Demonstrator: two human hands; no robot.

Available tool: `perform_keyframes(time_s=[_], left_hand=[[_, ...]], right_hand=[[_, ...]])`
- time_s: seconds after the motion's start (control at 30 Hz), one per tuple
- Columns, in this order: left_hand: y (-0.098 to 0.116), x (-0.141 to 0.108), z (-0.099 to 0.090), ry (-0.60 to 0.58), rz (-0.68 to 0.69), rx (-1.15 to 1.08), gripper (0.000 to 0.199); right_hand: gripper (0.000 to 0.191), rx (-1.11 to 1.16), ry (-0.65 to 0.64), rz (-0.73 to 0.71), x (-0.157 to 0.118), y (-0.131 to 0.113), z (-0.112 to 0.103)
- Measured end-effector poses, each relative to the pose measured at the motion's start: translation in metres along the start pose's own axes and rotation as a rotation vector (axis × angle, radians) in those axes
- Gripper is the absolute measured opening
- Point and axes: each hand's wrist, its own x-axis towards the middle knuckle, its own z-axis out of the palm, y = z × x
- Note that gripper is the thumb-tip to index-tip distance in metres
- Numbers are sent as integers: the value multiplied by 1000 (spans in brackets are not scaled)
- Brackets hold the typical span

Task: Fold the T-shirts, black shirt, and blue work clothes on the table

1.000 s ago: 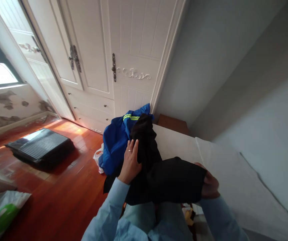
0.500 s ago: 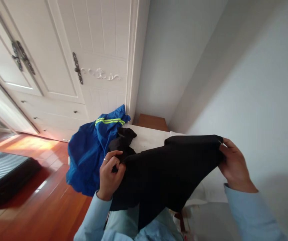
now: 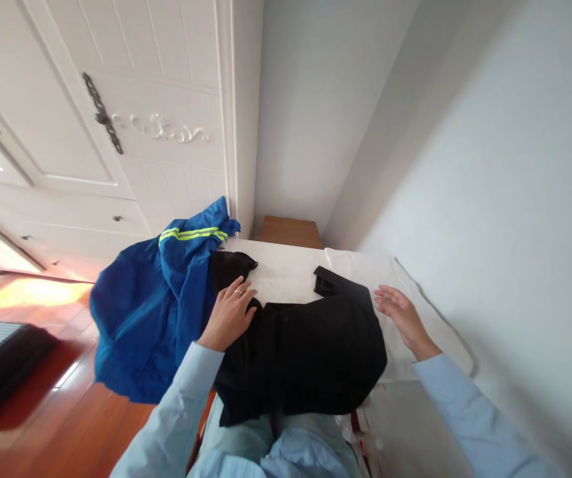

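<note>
A black garment (image 3: 310, 352) lies across a white surface (image 3: 281, 262), its near edge hanging down by my legs. One narrow folded part of it points away at the upper right. My left hand (image 3: 231, 312) rests on the cloth's left side, palm down and fingers loosely stretched. Just right of the garment, my right hand (image 3: 401, 315) is open and apart from it, fingers extended. Bunched beside my left hand is a blue garment (image 3: 151, 305) with yellow-green and grey stripes, partly over the surface's left edge.
A white wardrobe (image 3: 166, 86) with dark handles stands at the far left. Behind the surface is a brown wooden box-like piece (image 3: 290, 231). White cloth (image 3: 425, 318) lies along the wall at right. On the red-brown floor (image 3: 87, 405) sits a dark ribbed case (image 3: 7, 372).
Both hands have let go of the black garment, which was stretched between them and now lies down. My right hand has moved left. The view has shifted right.
</note>
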Motion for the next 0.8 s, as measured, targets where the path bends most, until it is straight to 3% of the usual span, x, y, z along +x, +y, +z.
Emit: perform_keyframes(time_s=[0.1,0.23,0.3,0.37,0.47,0.57,0.6,0.7,0.8], left_hand=[[-3,29,0,-246,118,95,54],[-5,61,-2,-586,83,246,50],[-11,67,-4,-635,66,260,37],[-19,67,-8,-621,67,217,22],[-31,60,-26,-425,36,108,28],[-37,56,-65,-69,-89,77,37],[-39,57,-81,62,-140,89,38],[-41,68,-129,446,-262,111,38],[-48,89,-151,660,-330,111,41]], right_hand=[[40,-133,-142,-190,16,-20,41],[56,-515,-292,-282,46,-35,102],[56,-750,-347,-204,57,-39,122],[38,-849,-386,-115,63,-42,132],[12,-789,-455,-81,66,-54,124],[9,-572,-450,-114,67,-84,84],[13,-475,-400,-136,69,-96,64],[12,157,-72,-241,75,-131,-5],[23,382,157,-283,80,-146,-60]])
